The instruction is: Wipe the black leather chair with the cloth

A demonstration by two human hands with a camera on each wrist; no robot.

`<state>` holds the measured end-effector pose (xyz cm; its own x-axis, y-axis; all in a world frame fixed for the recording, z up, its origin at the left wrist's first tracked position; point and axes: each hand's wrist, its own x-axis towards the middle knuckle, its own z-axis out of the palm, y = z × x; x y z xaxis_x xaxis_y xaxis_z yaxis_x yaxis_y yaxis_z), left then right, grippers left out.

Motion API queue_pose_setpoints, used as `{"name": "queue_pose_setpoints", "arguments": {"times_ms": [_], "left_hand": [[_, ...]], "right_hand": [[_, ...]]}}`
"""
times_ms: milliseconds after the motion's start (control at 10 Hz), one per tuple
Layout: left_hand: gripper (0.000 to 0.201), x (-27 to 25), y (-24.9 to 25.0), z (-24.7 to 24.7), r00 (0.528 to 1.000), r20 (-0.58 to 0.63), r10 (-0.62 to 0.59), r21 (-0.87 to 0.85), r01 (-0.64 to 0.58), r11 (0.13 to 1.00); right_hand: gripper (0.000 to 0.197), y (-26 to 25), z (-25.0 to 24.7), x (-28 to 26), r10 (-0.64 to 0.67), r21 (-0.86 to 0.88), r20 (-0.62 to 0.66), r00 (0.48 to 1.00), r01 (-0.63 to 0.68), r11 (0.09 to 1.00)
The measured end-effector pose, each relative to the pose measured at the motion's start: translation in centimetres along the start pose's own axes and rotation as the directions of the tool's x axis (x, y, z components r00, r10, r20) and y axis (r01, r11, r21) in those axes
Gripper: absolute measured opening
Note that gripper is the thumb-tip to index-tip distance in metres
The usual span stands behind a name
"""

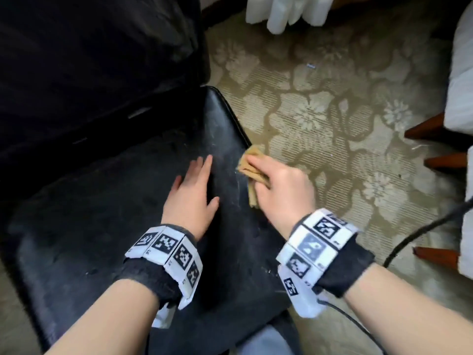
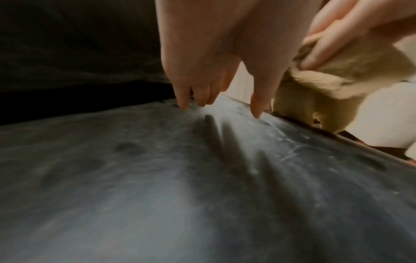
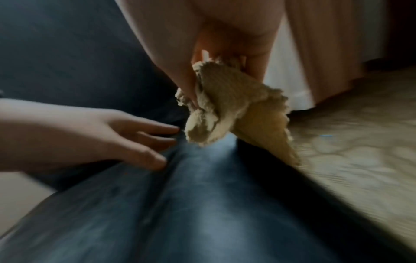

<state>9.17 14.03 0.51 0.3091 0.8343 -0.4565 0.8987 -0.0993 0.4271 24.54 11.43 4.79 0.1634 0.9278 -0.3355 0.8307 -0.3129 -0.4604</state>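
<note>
The black leather chair (image 1: 107, 226) fills the lower left of the head view, its seat dusty and streaked (image 2: 157, 186) (image 3: 191, 204). My left hand (image 1: 194, 185) lies flat on the seat with straight fingers (image 2: 256, 106) spread, holding nothing (image 3: 126, 138). Just to its right, at the seat's right edge, my right hand (image 1: 279, 185) grips a bunched tan cloth (image 1: 252, 160). The cloth (image 3: 227, 106) hangs from those fingers over the seat edge (image 2: 337, 78). The chair's backrest (image 1: 89, 60) rises dark at the upper left.
A patterned beige carpet (image 1: 320, 111) lies right of the chair. White upholstered furniture with brown wooden legs (image 1: 440, 257) stands along the right edge. A black cable (image 1: 419, 231) crosses the floor near my right wrist. White cloth (image 1: 286, 11) hangs at the top.
</note>
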Motion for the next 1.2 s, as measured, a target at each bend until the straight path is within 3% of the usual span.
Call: {"name": "queue_pose_setpoints", "arguments": {"times_ms": [100,200,300,400,500,600,700,800,900,1000,1100,1200], "left_hand": [[0.078,-2.8,-3.9,-2.3,0.986,-0.087,-0.142,-0.089,0.135,0.987],[0.079,-5.4,-8.0,-3.3,0.963,-0.103,-0.247,-0.13,0.233,0.964],[0.074,-7.4,-11.5,-3.5,0.94,-0.129,-0.316,-0.157,0.295,0.943],[0.065,-8.5,-13.1,-2.9,0.922,-0.18,-0.342,-0.215,0.302,0.929],[0.051,-9.1,-13.4,-2.5,0.913,-0.255,-0.32,-0.274,0.249,0.929],[0.051,-9.3,-13.0,-2.2,0.908,-0.313,-0.28,-0.29,0.189,0.938],[0.046,-9.1,-12.5,-1.4,0.939,-0.282,-0.198,-0.201,0.143,0.969],[0.044,-9.2,-12.5,-0.4,0.971,-0.202,-0.131,-0.063,0.121,0.991],[0.06,-9.7,-12.4,-0.4,0.985,-0.084,-0.151,0.048,0.156,0.987],[0.054,-9.1,-11.8,-2.4,0.984,-0.089,-0.153,0.138,0.164,0.977],[0.046,-9.0,-10.4,-7.2,0.981,-0.105,-0.164,0.185,0.181,0.966],[0.045,-8.6,-10.1,-10.8,0.965,-0.177,-0.195,0.127,0.219,0.968]], "right_hand": [[0.054,-7.2,3.4,0.6,-0.21,-0.178,0.219,0.953,0.251,0.952],[0.062,-11.8,7.6,0.1,-0.299,-0.225,0.335,0.893,0.384,0.895],[0.061,-15.1,10.5,-0.5,-0.34,-0.212,0.355,0.871,0.429,0.878],[0.058,-16.1,12.2,-0.9,-0.281,-0.213,0.432,0.857,0.399,0.892],[0.049,-15.2,12.3,-1.0,-0.353,-0.28,0.307,0.884,0.439,0.854],[0.038,-13.5,11.4,0.3,-0.418,-0.346,0.222,0.881,0.472,0.81],[0.045,-12.2,11.0,1.3,-0.328,-0.293,0.486,0.81,0.504,0.812],[0.054,-12.1,11.5,1.1,-0.334,-0.308,0.54,0.773,0.55,0.776],[0.059,-12.2,11.8,0.9,-0.309,-0.32,0.626,0.716,0.597,0.736],[0.056,-13.8,10.4,1.8,-0.261,-0.361,0.692,0.673,0.636,0.682],[0.047,-16.5,6.6,2.7,-0.251,-0.424,0.695,0.674,0.666,0.614],[0.043,-19.3,4.6,4.3,-0.282,-0.439,0.658,0.698,0.66,0.61]]}}
